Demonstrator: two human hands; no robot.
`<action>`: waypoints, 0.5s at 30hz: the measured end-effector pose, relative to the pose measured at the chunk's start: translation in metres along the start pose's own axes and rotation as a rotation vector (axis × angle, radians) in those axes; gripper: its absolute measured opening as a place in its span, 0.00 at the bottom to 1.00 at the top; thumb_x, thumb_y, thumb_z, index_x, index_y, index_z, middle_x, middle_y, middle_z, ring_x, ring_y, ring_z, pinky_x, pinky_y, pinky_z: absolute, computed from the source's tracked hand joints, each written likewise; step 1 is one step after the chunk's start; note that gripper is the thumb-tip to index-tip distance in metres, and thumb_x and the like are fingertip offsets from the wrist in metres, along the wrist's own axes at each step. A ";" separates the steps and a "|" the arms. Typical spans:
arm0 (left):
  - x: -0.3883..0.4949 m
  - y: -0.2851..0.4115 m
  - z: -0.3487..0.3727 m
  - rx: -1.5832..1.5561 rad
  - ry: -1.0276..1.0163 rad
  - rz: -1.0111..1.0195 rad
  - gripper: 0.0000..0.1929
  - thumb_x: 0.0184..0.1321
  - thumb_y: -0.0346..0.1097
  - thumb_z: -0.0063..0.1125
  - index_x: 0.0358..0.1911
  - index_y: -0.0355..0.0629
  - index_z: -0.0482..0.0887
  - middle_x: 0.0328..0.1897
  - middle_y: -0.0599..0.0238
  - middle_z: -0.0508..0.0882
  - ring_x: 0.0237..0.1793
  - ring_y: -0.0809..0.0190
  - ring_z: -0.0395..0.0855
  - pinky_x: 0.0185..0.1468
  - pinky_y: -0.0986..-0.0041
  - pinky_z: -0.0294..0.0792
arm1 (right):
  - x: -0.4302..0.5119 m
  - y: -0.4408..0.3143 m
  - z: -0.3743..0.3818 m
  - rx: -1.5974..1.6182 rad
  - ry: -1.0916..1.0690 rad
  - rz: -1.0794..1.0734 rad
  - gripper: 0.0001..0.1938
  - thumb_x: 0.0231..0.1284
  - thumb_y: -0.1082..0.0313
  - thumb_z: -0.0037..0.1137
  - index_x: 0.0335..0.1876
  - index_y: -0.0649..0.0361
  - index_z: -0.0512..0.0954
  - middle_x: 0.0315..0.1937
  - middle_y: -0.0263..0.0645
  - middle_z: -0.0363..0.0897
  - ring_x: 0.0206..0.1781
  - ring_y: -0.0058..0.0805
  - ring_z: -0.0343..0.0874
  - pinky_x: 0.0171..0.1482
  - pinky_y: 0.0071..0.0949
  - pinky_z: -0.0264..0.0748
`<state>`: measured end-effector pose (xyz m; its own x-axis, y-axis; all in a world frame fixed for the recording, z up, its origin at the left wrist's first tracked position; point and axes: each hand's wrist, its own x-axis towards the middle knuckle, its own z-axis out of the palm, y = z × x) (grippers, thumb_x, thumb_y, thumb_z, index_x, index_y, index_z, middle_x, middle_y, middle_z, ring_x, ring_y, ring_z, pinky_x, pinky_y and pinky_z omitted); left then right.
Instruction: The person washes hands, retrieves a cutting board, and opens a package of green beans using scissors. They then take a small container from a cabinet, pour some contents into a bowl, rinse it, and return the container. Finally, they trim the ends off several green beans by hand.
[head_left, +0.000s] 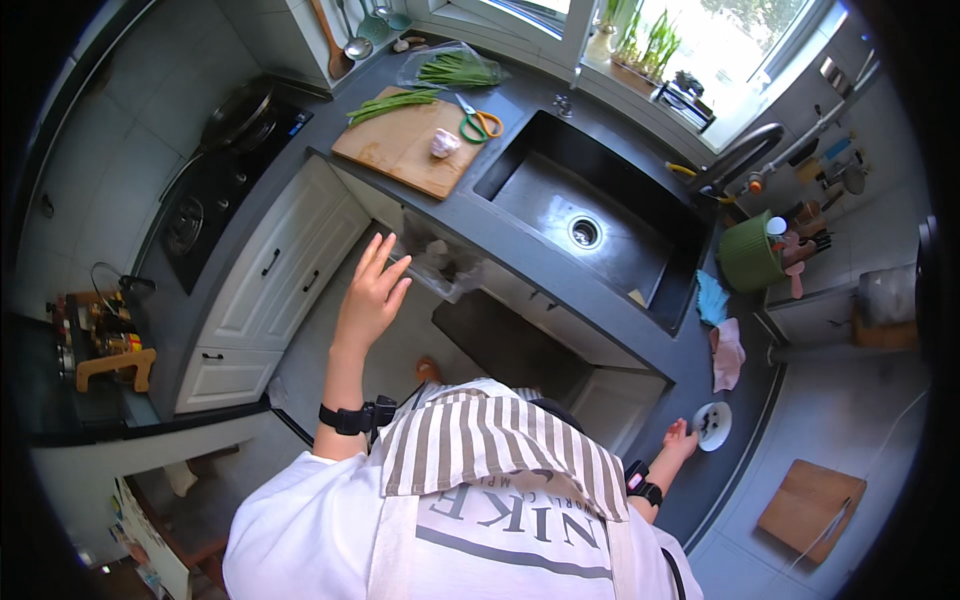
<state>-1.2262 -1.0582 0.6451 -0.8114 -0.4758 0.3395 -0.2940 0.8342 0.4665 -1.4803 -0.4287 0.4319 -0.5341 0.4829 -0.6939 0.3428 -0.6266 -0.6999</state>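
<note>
My left hand (375, 289) is raised over the floor in front of the counter, empty, with its fingers apart. Far to the right, my right hand (681, 441) is at the near rim of a small white bowl (703, 442) with dark pieces inside. Its fingers partly hide one another, so I cannot tell whether it grips the bowl. A wooden cutting board (405, 154) on the counter bears a garlic bulb (445, 143), green stalks (394, 106) and scissors (478, 124) with green and orange handles.
Right of the board is a dark sink (555, 195) with a faucet (739, 154). A plastic bag of greens (457, 69) lies behind the board. Blue (712, 298) and pink cloths (727, 352) lie near a green utensil holder (746, 255). A pan (238, 116) sits on the stove (217, 206).
</note>
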 end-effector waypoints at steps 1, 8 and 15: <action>0.000 -0.018 -0.009 0.004 -0.002 0.016 0.15 0.59 0.32 0.61 0.50 0.40 0.83 0.69 0.56 0.70 0.71 0.49 0.62 0.68 0.61 0.61 | -0.008 0.016 0.018 -0.012 0.041 -0.053 0.26 0.68 0.50 0.39 0.55 0.70 0.69 0.46 0.47 0.79 0.39 0.36 0.80 0.38 0.30 0.81; -0.013 -0.128 -0.064 0.012 -0.067 -0.020 0.14 0.59 0.31 0.60 0.48 0.40 0.83 0.63 0.55 0.76 0.69 0.48 0.65 0.66 0.61 0.64 | -0.144 0.135 0.179 -0.200 -0.471 -0.178 0.22 0.65 0.64 0.51 0.64 0.58 0.67 0.55 0.43 0.77 0.41 0.33 0.80 0.38 0.28 0.78; -0.012 -0.201 -0.089 -0.054 -0.109 -0.076 0.14 0.60 0.32 0.59 0.48 0.38 0.83 0.61 0.55 0.78 0.67 0.49 0.68 0.64 0.63 0.65 | -0.308 0.212 0.324 -0.648 -1.002 -0.281 0.21 0.69 0.64 0.49 0.63 0.64 0.69 0.55 0.42 0.76 0.37 0.22 0.80 0.39 0.18 0.75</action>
<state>-1.1123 -1.2443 0.6198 -0.8389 -0.5015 0.2117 -0.3317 0.7793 0.5317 -1.4931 -0.9084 0.5524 -0.9117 -0.3113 -0.2680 0.2878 -0.0185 -0.9575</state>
